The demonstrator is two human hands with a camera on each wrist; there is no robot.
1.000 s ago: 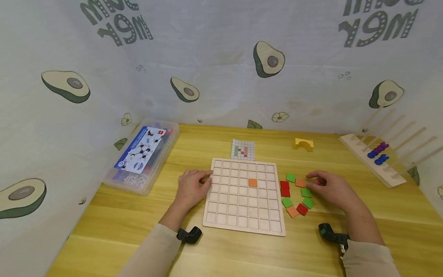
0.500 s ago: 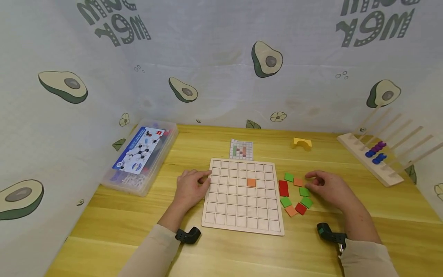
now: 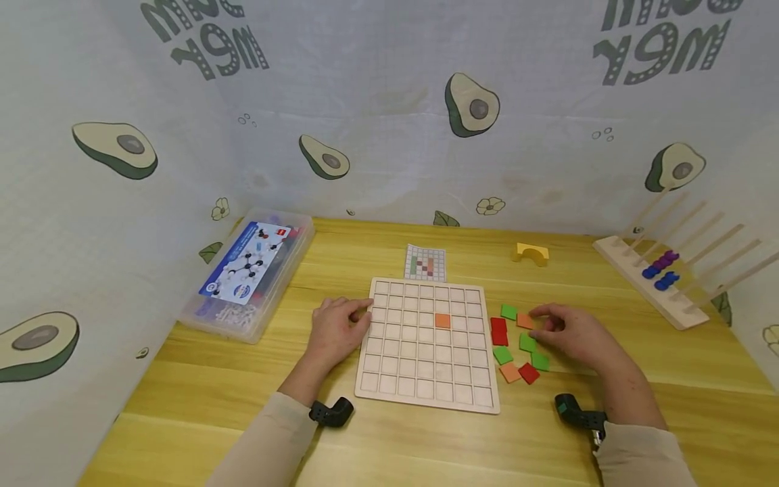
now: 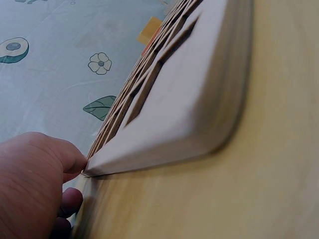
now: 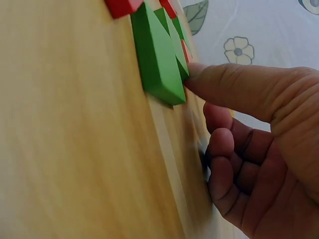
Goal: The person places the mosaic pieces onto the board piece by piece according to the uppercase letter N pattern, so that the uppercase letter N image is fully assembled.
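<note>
A wooden grid board [image 3: 426, 345] lies flat on the table, with one orange tile [image 3: 442, 320] seated in a cell. My left hand [image 3: 336, 331] rests at the board's left edge, its thumb and index fingertips against the rim. In the left wrist view the thumb [image 4: 75, 158] meets the board's corner. Right of the board, my right hand [image 3: 575, 333] reaches in from the side over loose tiles. Its index fingertip is at an orange tile [image 3: 525, 321], its thumb at a green tile [image 3: 527, 343]. The right wrist view shows the other fingers [image 5: 222, 144] loosely curled.
Several red, green and orange tiles lie loosely beside the board, including a red tile [image 3: 499, 331]. A small pattern card [image 3: 425, 262] is behind the board. A plastic case [image 3: 249, 270] stands left, a yellow arch block [image 3: 531, 253] at the back, a pegged rack [image 3: 651, 284] at right.
My right hand has shifted slightly left, and the green tile by its thumb has slid left. Nearby green and red tiles have moved a little toward me. The left hand keeps its place.
</note>
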